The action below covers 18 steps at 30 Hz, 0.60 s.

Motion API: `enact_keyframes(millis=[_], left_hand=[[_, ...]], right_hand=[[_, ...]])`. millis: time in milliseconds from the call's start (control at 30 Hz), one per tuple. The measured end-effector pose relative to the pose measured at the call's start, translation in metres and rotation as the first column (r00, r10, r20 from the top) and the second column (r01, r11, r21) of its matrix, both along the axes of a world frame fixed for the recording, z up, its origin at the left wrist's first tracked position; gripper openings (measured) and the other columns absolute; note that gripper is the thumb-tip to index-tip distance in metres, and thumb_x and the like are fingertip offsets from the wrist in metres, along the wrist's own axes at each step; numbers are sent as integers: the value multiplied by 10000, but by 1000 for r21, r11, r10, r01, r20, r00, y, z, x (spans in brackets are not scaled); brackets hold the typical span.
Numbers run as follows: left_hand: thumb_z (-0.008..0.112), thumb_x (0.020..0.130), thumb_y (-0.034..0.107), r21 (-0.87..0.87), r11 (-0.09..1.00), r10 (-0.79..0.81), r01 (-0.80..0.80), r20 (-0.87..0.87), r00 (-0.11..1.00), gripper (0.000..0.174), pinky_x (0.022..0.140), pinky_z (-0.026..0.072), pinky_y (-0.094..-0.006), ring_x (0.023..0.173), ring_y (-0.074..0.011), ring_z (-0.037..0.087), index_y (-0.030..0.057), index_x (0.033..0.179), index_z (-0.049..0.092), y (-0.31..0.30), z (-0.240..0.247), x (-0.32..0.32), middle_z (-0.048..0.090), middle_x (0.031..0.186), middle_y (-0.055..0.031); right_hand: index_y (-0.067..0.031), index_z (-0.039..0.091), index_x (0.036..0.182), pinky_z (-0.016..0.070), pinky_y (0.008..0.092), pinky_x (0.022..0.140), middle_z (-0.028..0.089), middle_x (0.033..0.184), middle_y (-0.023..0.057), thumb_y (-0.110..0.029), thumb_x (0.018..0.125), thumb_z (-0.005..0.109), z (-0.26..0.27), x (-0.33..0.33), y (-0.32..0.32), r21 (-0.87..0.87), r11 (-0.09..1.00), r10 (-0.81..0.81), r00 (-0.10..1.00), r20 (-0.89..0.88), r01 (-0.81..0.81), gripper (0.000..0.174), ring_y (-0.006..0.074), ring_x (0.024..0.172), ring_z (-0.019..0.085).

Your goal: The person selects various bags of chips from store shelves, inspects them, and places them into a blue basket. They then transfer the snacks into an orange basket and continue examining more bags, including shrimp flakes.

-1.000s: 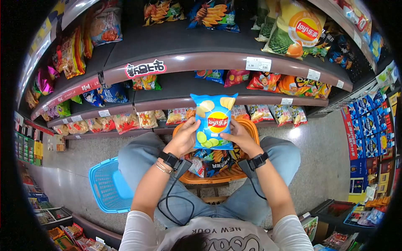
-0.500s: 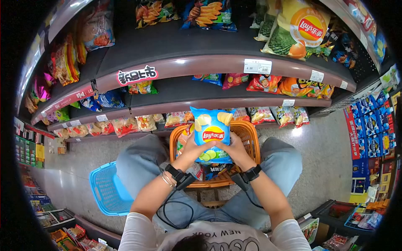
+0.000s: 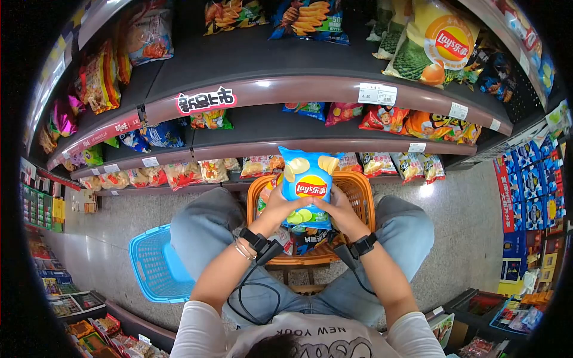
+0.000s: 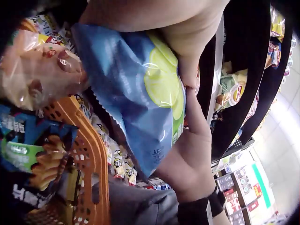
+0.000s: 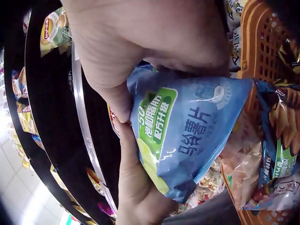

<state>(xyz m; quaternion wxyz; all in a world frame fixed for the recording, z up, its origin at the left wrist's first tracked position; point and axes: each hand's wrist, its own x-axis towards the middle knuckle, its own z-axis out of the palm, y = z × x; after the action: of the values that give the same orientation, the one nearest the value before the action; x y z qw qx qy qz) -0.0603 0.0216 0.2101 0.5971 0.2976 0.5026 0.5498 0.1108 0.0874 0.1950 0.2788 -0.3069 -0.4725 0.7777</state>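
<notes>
Between both hands is a blue bag of Lay's potato chips (image 3: pixel 310 173), its printed front with chips and lime slices turned upward. My left hand (image 3: pixel 276 209) grips the bag's left side, thumb laid across the front. On the right side my right hand (image 3: pixel 339 210) grips it the same way, and the two thumbs meet near the logo. In the left wrist view the bag (image 4: pixel 136 89) shows its blue lower edge and lime picture. Fingers behind the bag are hidden in the head view. Below it stands an orange basket (image 3: pixel 365 200) holding several snack bags.
A blue basket (image 3: pixel 140 262) stands on the floor by the left knee. Ahead, shelves (image 3: pixel 256 98) carry snack bags, among them a large yellow-green Lay's bag (image 3: pixel 441 48). Cables (image 3: pixel 239 298) hang from the wrist cameras. A display of blue packs (image 3: pixel 531 185) stands at the right.
Both hands have lowered the chip bag slightly toward the body, and the top now tilts differently. The thumbs have come together across its front.
</notes>
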Motion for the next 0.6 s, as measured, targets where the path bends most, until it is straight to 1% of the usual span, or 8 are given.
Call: enact_keyframes(millis=[133,233,333,367,467,500,533,600], left_hand=[[768,768,94,-9,1000,-28,27,-23,999,531,862,500,-306,988,-156,608,30,1228,510,1,-7,-3,626,1113,-59],[747,798,113,39,997,-66,67,-21,998,561,875,493,-311,1031,-158,586,29,1275,463,2,-10,-1,598,1163,-71],[715,833,128,-6,999,-35,35,29,999,585,889,488,-319,1071,-159,563,31,1321,405,6,0,2,564,1215,-85],[685,865,171,-1,998,-57,57,-20,998,575,884,493,-320,1086,-163,555,34,1334,383,8,4,1,555,1215,-88],[690,862,192,80,995,-61,55,82,995,581,869,497,-312,1074,-171,562,37,1330,382,21,-1,-1,563,1189,-86],[705,851,200,81,995,-64,58,78,995,588,860,504,-309,1066,-177,568,38,1319,387,23,15,0,576,1158,-86],[712,843,189,49,995,-82,86,-80,993,589,857,507,-308,1055,-175,574,38,1314,393,29,24,-1,578,1157,-88],[728,828,169,-22,992,-123,124,-387,914,590,852,512,-308,1034,-169,585,38,1304,405,42,35,-9,582,1156,-93]], right_hand=[[7,450,1284,451,295,921,561,1205,87,-203,846,713,6,-2,1,-89,996,-34,998,-44,30,552,149,1080,544],[7,504,1233,478,285,873,602,1135,75,-196,850,708,10,-2,3,-54,995,-82,997,13,83,480,136,1012,579],[7,551,1181,502,279,819,636,1064,65,-187,852,705,18,-4,10,20,994,-104,992,70,103,412,126,936,609],[11,572,1142,517,279,783,648,1036,70,-180,842,715,22,-5,14,24,994,-105,993,62,104,383,125,900,622],[11,561,1156,509,280,816,639,1080,77,-156,862,690,29,-1,36,102,993,-75,992,101,64,361,119,939,611],[10,564,1148,511,285,819,639,1076,83,-163,851,704,36,-1,41,79,992,-108,992,68,103,371,121,941,611],[10,561,1149,510,286,823,638,1076,83,-166,847,709,43,0,45,115,987,-123,989,79,114,380,125,945,611],[11,556,1152,509,287,831,635,1077,83,-173,839,719,52,0,56,188,973,-155,983,97,135,398,133,953,610]])
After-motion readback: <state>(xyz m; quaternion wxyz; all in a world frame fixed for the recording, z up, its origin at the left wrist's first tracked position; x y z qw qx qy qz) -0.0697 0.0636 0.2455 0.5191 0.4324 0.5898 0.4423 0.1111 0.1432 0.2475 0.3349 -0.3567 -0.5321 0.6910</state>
